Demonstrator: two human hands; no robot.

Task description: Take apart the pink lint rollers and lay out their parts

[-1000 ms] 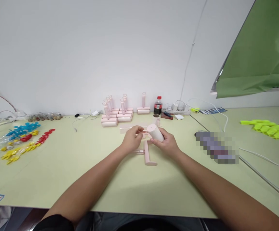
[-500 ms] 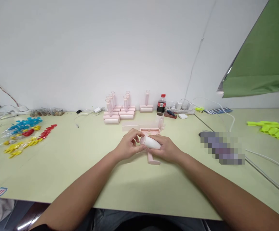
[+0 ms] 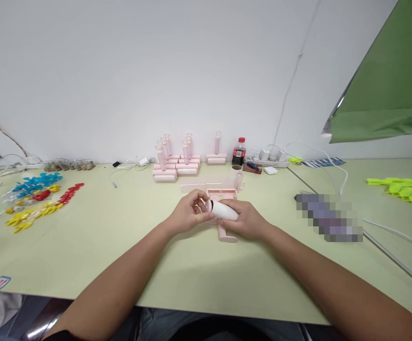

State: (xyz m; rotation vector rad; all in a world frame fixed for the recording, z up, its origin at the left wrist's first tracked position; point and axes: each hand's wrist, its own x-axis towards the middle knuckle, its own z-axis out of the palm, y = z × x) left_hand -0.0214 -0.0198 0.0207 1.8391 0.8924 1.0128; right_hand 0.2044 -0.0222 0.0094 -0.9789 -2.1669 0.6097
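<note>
My right hand [image 3: 245, 219] is wrapped round a white lint roller refill [image 3: 225, 211], held tilted above the table. At its left end my left hand [image 3: 192, 211] pinches a pale pink end cap [image 3: 208, 205]. A dark gap shows between the cap and the roll, so the cap sits slightly off the end. Beneath my hands lies a pink lint roller part [image 3: 227, 235], partly covered by them. Just behind the roll is an open pink lint roller case [image 3: 222, 192]. A second white roll [image 3: 236, 172] stands upright beyond it.
Several assembled pink lint rollers [image 3: 187, 169] stand along the wall. A cola bottle [image 3: 239, 152] and a power strip [image 3: 270, 163] are right of them. Blue flower-like pieces [image 3: 37, 183] lie on the left, yellow-green pieces [image 3: 408, 193] on the right. A blurred-out object [image 3: 328, 218] lies right of my hands.
The end cap, in my left hand's fingers, has shifted slightly left, and a dark gap has opened between it and the roll. My right hand keeps its grip.
</note>
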